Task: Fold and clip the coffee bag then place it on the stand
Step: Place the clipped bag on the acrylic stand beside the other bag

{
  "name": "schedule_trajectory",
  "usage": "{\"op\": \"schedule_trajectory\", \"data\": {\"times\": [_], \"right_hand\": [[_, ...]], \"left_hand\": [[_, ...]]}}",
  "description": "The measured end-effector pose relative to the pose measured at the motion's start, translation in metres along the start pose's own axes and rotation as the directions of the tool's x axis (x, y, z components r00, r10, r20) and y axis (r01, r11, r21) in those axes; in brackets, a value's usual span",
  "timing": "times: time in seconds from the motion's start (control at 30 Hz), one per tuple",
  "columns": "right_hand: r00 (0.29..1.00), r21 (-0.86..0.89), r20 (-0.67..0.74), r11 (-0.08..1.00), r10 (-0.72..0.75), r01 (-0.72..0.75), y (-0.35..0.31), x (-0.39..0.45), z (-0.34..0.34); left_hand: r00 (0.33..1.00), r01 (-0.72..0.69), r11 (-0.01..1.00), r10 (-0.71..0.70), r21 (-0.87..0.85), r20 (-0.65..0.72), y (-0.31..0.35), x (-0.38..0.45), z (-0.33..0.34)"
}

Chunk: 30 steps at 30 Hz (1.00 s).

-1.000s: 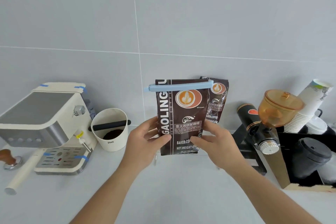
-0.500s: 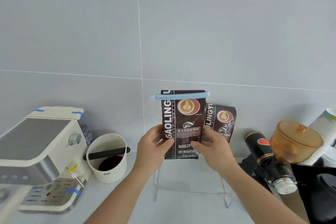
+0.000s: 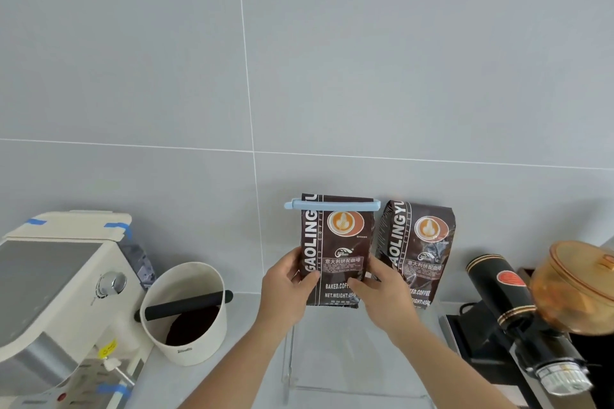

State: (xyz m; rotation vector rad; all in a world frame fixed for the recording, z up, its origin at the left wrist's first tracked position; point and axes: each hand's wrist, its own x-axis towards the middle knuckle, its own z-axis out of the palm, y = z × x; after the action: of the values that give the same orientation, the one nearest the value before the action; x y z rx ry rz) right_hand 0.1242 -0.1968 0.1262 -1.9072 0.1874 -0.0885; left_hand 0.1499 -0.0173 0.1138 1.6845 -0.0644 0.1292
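Note:
A dark brown coffee bag (image 3: 335,242) stands upright near the tiled wall, its folded top held by a light blue clip (image 3: 332,205). My left hand (image 3: 285,285) grips its lower left edge and my right hand (image 3: 382,292) grips its lower right edge. The bag's bottom sits at the top of a clear acrylic stand (image 3: 290,359); I cannot tell whether it rests on it. A second, unclipped coffee bag (image 3: 418,249) stands just to the right, partly behind my right hand.
A cream espresso machine (image 3: 59,292) is at the left, with a white knock box (image 3: 186,315) of grounds beside it. A black grinder (image 3: 511,309) with an amber lid (image 3: 578,282) stands at the right.
Both hands have carried the clipped bag back toward the wall and over the stand. The view has tilted up, so the second bag now shows fully to the right.

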Motion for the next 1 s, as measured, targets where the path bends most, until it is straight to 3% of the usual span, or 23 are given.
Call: {"op": "schedule_trajectory", "data": {"times": [0.27,0.67,1.0], "right_hand": [[0.996,-0.151,-0.074,0.988,-0.041,0.029,0.008,0.017,0.015],[0.996,-0.168,-0.072,0.985,-0.045,0.033,0.014,0.022,0.017],[1.0,-0.119,-0.003,0.993,0.022,-0.022,0.006,0.02,0.004]], "left_hand": [[1.0,0.025,1.0,-0.025,0.0,-0.008,-0.022,0.015,0.006],[1.0,0.018,1.0,-0.018,0.013,-0.005,-0.033,0.025,0.012],[0.996,0.072,0.99,-0.065,0.123,-0.057,-0.029,0.026,0.011]]}}
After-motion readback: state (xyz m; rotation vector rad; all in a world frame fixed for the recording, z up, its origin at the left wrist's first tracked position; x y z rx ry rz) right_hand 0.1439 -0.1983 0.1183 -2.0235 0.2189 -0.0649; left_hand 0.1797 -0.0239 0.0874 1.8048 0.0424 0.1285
